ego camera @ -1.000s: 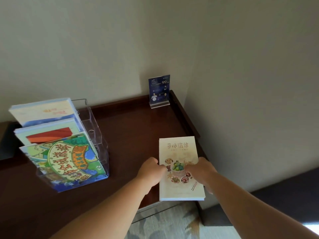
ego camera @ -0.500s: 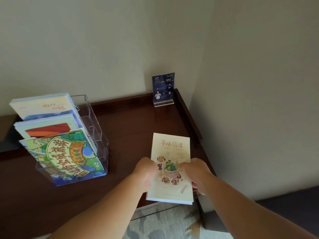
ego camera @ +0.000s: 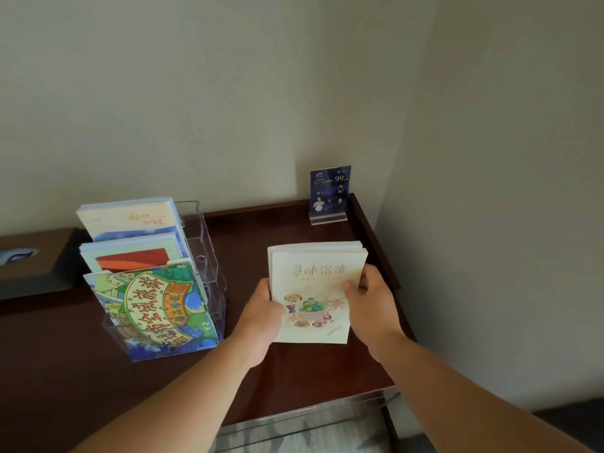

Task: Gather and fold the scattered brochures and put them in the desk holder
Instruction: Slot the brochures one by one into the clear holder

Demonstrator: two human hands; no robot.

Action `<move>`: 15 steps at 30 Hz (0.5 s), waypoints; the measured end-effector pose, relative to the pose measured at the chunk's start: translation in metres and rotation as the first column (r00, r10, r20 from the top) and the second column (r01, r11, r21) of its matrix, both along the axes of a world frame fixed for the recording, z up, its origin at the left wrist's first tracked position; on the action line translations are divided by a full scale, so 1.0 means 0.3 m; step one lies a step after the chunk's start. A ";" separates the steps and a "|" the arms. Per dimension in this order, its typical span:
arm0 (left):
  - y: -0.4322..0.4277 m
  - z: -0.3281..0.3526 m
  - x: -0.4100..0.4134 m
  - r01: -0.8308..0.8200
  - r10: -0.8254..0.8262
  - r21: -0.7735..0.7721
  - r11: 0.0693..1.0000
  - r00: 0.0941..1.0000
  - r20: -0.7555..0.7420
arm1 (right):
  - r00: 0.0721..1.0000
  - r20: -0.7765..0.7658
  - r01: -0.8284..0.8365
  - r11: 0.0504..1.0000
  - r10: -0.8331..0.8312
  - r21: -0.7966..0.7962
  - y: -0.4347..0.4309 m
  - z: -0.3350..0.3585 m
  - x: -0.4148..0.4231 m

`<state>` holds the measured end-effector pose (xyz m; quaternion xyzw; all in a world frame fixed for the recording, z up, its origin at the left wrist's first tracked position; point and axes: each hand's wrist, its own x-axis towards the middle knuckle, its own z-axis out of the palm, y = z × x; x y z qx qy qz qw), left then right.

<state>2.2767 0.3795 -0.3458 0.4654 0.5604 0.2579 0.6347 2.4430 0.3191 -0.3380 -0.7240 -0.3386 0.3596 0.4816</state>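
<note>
A cream stack of brochures [ego camera: 315, 273] with a food picture on its cover is held just above the dark wooden desk [ego camera: 248, 246], right of centre. My left hand [ego camera: 264, 310] grips its left edge and my right hand [ego camera: 367, 297] grips its right edge, thumb on the cover. A clear acrylic desk holder [ego camera: 209, 256] stands at the left with three tiers of brochures: a green cartoon one [ego camera: 153, 302] in front, a red-and-white one [ego camera: 130, 253] in the middle, a pale one [ego camera: 127, 217] at the back.
A small blue sign in an acrylic stand [ego camera: 330, 194] sits at the desk's back right corner. A dark tissue box [ego camera: 32, 263] lies at the far left. Walls close off the back and right. The desk's front edge [ego camera: 310, 410] drops to patterned carpet.
Both hands have lifted the cream stack off the desk's front edge and brought it further in over the desk, its far end raised and the stack's page edges now showing.
</note>
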 end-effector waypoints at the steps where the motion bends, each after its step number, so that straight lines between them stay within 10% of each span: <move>1: -0.004 -0.004 -0.004 0.007 -0.007 -0.009 1.000 1.000 -0.012 | 0.999 0.028 -0.016 1.000 0.017 -0.006 -0.007 -0.009 -0.007; 15: -0.035 0.070 -0.046 0.105 -0.094 0.129 0.986 0.991 -0.094 | 0.954 0.290 -0.044 0.991 0.080 -0.130 -0.055 -0.036 -0.047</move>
